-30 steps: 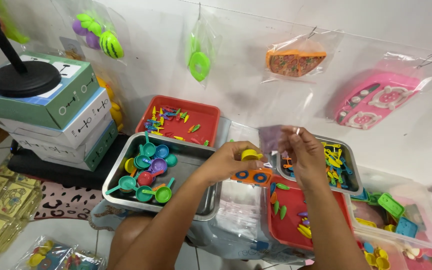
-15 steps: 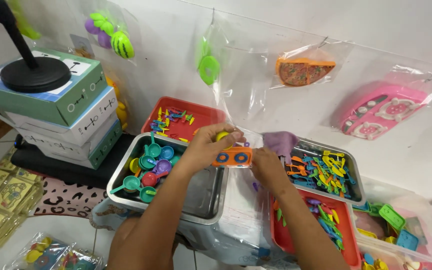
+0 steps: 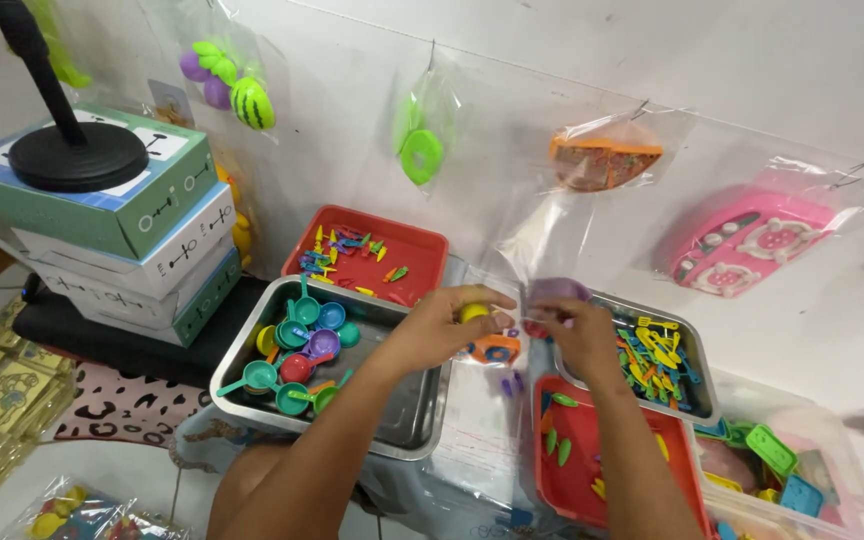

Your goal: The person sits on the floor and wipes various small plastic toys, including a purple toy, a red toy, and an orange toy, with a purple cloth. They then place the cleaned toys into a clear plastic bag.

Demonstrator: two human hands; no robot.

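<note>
The left hand (image 3: 442, 330) covers most of a yellow piece (image 3: 472, 312) — perhaps a toy; the purple item (image 3: 555, 291) is blurred.

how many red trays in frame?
2. One red tray sits at the back by the wall, behind the steel pan of toy pans. The other red tray lies front right, under the right hand. More may be hidden.
</note>
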